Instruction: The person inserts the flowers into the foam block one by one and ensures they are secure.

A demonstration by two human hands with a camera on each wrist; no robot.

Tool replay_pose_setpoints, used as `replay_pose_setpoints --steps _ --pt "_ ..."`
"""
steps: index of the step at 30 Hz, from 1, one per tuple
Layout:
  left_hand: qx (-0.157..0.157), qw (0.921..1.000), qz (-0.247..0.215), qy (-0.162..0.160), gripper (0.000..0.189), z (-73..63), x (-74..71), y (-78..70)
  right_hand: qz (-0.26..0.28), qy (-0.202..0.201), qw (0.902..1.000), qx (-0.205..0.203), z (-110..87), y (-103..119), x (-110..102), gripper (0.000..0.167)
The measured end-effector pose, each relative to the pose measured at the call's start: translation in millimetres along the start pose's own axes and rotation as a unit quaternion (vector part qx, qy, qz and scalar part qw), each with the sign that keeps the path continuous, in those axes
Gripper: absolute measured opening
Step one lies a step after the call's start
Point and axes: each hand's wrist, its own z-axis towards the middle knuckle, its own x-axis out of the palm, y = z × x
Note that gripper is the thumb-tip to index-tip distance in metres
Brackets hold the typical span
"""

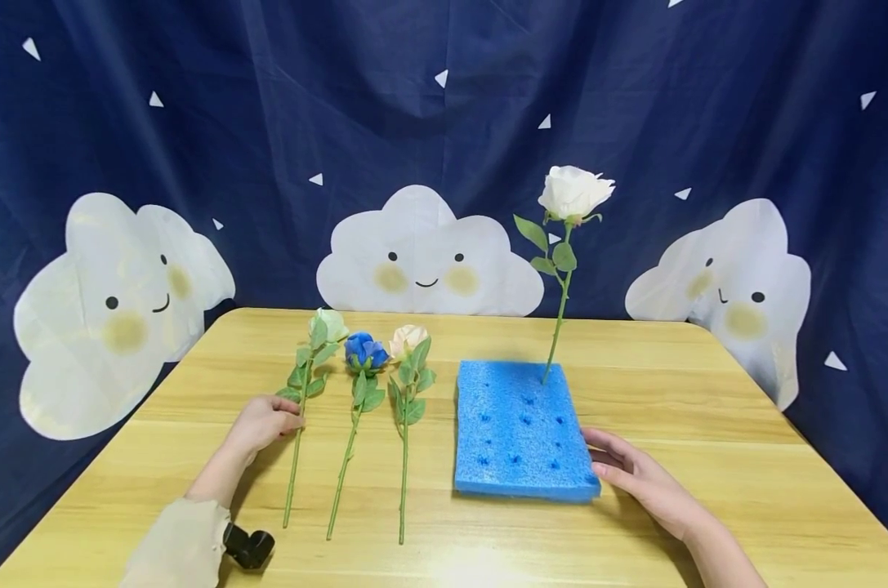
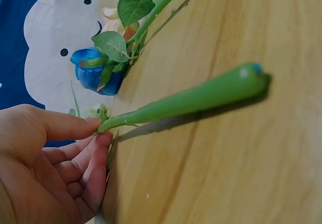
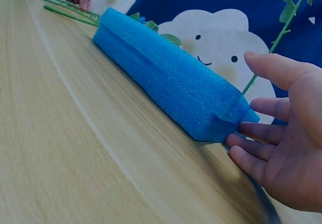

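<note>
My left hand (image 1: 267, 423) pinches the stem of a pale green artificial rose (image 1: 329, 325) between thumb and fingertips. In the left wrist view the stem (image 2: 191, 99) points toward the camera, its cut end close over the wood. Beside it lie a blue rose (image 1: 366, 351) and a cream rose (image 1: 408, 340), stems toward me. My right hand (image 1: 645, 482) rests its loosely spread fingers against the right side of a blue foam block (image 1: 520, 441) with several holes in its top. A white rose (image 1: 574, 194) stands in the block's far right part, leaning slightly right.
Everything lies on a light wooden table (image 1: 635, 367). A dark blue curtain (image 1: 444, 98) with cloud faces hangs behind its far edge. A black strap fitting (image 1: 248, 545) sits at my left sleeve (image 1: 180, 545).
</note>
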Motion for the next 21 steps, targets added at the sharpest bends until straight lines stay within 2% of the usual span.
replay_pose_setpoints --steps 10,21 --pt "-0.023 0.9986 -0.028 0.04 0.028 -1.5 -1.6 3.7 0.003 -0.001 1.0 -0.002 -0.5 -1.4 0.6 0.052" --pt "-0.036 0.9915 -0.095 0.081 0.027 -5.3 -2.4 -0.8 -0.004 0.0 1.0 -0.003 0.7 -0.7 -0.2 0.051"
